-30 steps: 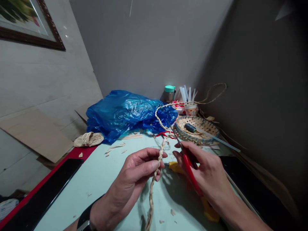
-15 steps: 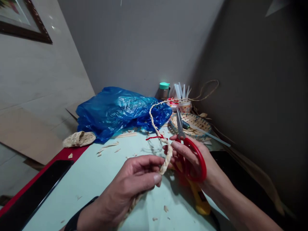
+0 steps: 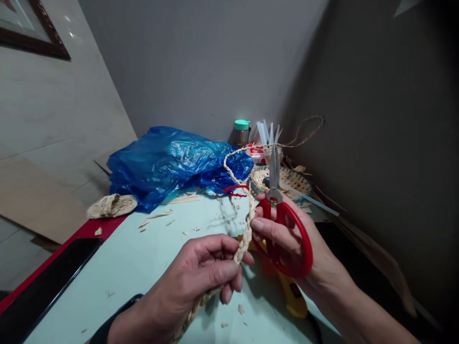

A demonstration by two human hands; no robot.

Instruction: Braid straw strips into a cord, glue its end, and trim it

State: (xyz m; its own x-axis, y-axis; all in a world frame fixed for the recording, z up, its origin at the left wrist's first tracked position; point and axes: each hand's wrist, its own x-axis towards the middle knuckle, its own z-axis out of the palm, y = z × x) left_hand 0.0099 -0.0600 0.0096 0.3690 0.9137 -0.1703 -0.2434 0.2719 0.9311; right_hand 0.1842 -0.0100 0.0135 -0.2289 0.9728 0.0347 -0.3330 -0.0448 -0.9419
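Note:
A pale braided cord (image 3: pixel 244 242) runs up from under my left hand (image 3: pixel 204 270), pinched between its thumb and fingers. My right hand (image 3: pixel 287 234) holds red-handled scissors (image 3: pixel 303 239), blades upward and nearly closed, while its thumb and fingertips touch the upper part of the braid. Red yarn (image 3: pixel 236 189) is at the top of the braid, its loose ends pointing left. Beyond the yarn, a thin twisted strand loops up and away to the right. Below the right hand lies a yellow tool (image 3: pixel 294 298), partly hidden, with a black cable.
A blue plastic bag (image 3: pixel 172 162) lies at the back, near a green-lidded jar (image 3: pixel 241 131) and a cup of white sticks (image 3: pixel 268 134). Behind the scissors is a woven basket (image 3: pixel 301 184). A fibre bundle (image 3: pixel 113 206) sits at left. Scraps dot the pale tabletop (image 3: pixel 143 263).
The scissors have turned more upright and shifted slightly right. My right fingertips now touch the braid, which stands straighter. The view has shifted a little.

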